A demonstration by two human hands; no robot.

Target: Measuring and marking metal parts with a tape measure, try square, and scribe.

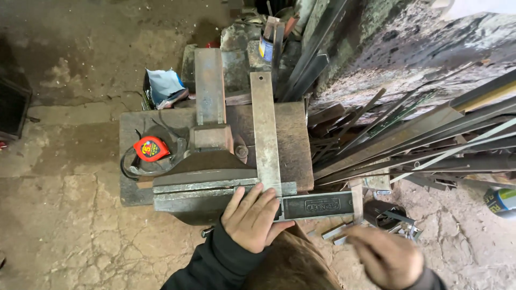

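Below, my left hand (pixel 252 217) lies flat, fingers (pixel 257 198) spread open, pressing down where a steel try square (pixel 314 204) meets the jaws of a heavy bench vise (pixel 207 177). The square's dark stock runs out to the right past the vise, while its long grey blade (pixel 266 129) reaches away from me across the wooden bench (pixel 293 139). My fingertips touch both the blade's near end and the vise's top edge. My right hand (pixel 388 256) hovers lower right, blurred, apart from the square; I cannot tell whether its fingers are open or closed, and it holds nothing I can make out. A red tape measure (pixel 151 149) sits on the bench just left of the vise, inside a loop of dark strap. A rusty flat bar (pixel 209 86) lies beyond the vise, beside the blade. Long steel bars and strips (pixel 419 134) lean in a pile to the right against a rough wall. Crumpled blue-white paper (pixel 164 86) rests behind the bench on the concrete floor (pixel 64 204).
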